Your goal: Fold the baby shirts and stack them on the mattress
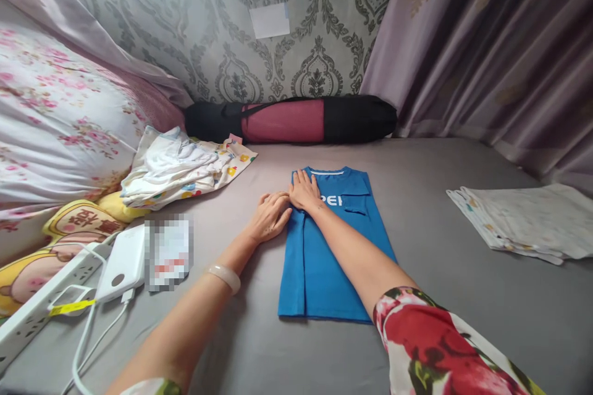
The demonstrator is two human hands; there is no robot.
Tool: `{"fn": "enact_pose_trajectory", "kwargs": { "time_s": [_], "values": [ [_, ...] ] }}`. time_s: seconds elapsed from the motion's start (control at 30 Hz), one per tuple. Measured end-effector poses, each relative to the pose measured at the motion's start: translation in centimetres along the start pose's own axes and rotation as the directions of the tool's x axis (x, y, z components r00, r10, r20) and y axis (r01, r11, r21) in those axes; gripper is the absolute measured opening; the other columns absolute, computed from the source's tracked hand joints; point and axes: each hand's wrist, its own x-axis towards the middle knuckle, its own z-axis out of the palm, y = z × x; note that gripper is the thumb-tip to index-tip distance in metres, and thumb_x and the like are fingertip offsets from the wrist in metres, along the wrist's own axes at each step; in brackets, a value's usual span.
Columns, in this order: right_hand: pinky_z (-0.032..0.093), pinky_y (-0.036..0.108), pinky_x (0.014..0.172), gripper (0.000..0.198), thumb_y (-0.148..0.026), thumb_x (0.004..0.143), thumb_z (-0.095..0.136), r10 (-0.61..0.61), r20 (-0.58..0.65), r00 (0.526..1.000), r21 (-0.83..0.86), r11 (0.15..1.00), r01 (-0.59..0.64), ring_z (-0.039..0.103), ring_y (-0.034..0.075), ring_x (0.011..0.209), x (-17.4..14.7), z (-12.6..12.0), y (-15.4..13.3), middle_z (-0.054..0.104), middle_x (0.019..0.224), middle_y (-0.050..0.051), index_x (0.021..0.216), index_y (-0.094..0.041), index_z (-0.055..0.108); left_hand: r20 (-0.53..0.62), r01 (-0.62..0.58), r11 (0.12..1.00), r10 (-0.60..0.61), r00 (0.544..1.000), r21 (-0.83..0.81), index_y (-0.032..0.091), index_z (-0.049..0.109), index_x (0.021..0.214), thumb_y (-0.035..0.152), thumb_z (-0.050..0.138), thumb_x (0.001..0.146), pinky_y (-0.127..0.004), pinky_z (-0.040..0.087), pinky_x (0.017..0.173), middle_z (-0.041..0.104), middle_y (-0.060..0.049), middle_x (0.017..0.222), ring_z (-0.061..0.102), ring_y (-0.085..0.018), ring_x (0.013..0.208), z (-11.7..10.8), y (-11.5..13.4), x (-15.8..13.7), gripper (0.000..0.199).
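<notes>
A blue T-shirt (340, 259) with white lettering on its chest lies on the grey bed sheet (430, 197), its sides folded inward. My right hand (303, 190) rests flat on the shirt's upper left, fingers stretched toward the collar and partly covering the lettering. Just left of it, my left hand (271, 216) lies at the shirt's left edge, fingers bent and thumb apart. Its fingertips reach up close to my right hand. I see nothing held in either hand.
Crumpled white and patterned cloths (185, 166) lie at left, near a power strip (46, 302), a white power bank (123, 262) and cables. Folded cloths (523, 219) lie at right. A black and pink rolled bag (282, 120) lies along the wall.
</notes>
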Motion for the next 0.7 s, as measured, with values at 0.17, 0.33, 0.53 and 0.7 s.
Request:
{"fn": "enact_pose_trajectory", "kwargs": {
  "time_s": [0.17, 0.33, 0.53, 0.7],
  "values": [
    [0.005, 0.046, 0.119, 0.058, -0.029, 0.098, 0.025, -0.043, -0.032, 0.999, 0.025, 0.999, 0.044, 0.010, 0.024, 0.148, -1.5, -1.5, 0.0, 0.017, 0.161, 0.012, 0.151, -0.007, 0.029, -0.022, 0.009, 1.000, -0.009, 1.000, 0.009, 0.019, 0.051, 0.113, 0.022, 0.033, 0.090, -0.043, 0.027, 0.106, 0.058, -0.012, 0.130, 0.050, -0.022, 0.124, 0.3, -0.3, -0.1, 0.029],
    [0.006, 0.045, 0.120, 0.061, -0.031, 0.099, 0.025, -0.070, -0.001, 0.998, 0.000, 0.998, 0.070, 0.010, 0.026, 0.148, -3.4, -1.1, 0.0, 0.017, 0.160, 0.015, 0.151, -0.001, 0.026, -0.020, 0.017, 1.000, -0.017, 1.000, 0.012, 0.019, 0.051, 0.111, 0.021, 0.035, 0.085, -0.042, 0.029, 0.105, 0.058, -0.012, 0.129, 0.050, -0.022, 0.122, 0.2, -0.2, -0.1, 0.030],
    [0.006, 0.043, 0.120, 0.061, -0.033, 0.099, 0.026, -0.040, -0.004, 0.999, -0.011, 0.999, 0.040, 0.012, 0.025, 0.148, -3.7, 0.5, 0.1, 0.018, 0.160, 0.014, 0.151, -0.001, 0.026, -0.021, 0.015, 1.000, -0.015, 1.000, 0.013, 0.019, 0.051, 0.111, 0.021, 0.035, 0.086, -0.042, 0.028, 0.107, 0.058, -0.012, 0.130, 0.050, -0.022, 0.123, 0.4, -0.3, -0.1, 0.030],
    [0.005, 0.042, 0.120, 0.061, -0.032, 0.098, 0.027, -0.036, 0.002, 0.999, 0.002, 0.999, 0.036, 0.012, 0.024, 0.148, -3.8, 0.2, 0.0, 0.018, 0.160, 0.014, 0.152, -0.001, 0.026, -0.025, -0.001, 1.000, 0.001, 1.000, 0.003, 0.019, 0.050, 0.112, 0.021, 0.035, 0.085, -0.042, 0.029, 0.105, 0.059, -0.012, 0.128, 0.050, -0.023, 0.122, 0.4, -0.4, -0.2, 0.031]
  ]
}}
